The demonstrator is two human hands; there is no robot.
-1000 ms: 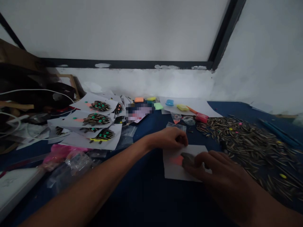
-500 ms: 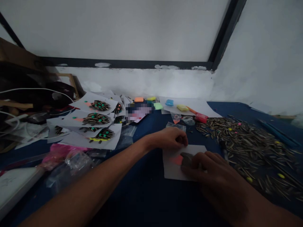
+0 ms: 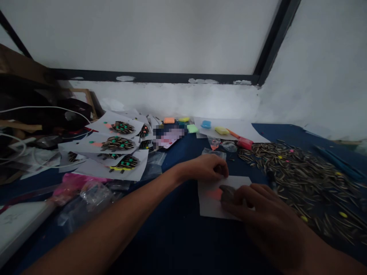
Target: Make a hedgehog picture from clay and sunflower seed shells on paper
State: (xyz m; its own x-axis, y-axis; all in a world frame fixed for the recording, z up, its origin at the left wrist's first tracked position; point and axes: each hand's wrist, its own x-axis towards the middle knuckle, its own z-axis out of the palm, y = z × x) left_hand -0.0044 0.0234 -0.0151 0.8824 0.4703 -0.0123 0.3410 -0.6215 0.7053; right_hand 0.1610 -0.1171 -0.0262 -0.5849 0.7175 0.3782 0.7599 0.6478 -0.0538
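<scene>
A small white paper lies on the blue tabletop in front of me. On it are a blurred orange-pink patch and a dark grey lump beside it. My left hand rests at the paper's far edge, its fingers curled down onto it. My right hand covers the right side of the paper. Its thumb and fingers are pinched together against the grey lump, and whatever sits between the fingertips is hidden.
Striped sunflower seeds are spread across the right side. Papers with seed-covered figures are stacked at left, above clear plastic bags. Coloured clay blocks and a pixelated phone-like object lie at the back. A white cable crosses the left.
Both hands hold nearly the same places. The right fingers have shifted very slightly at the grey lump, and the whole view has moved a little.
</scene>
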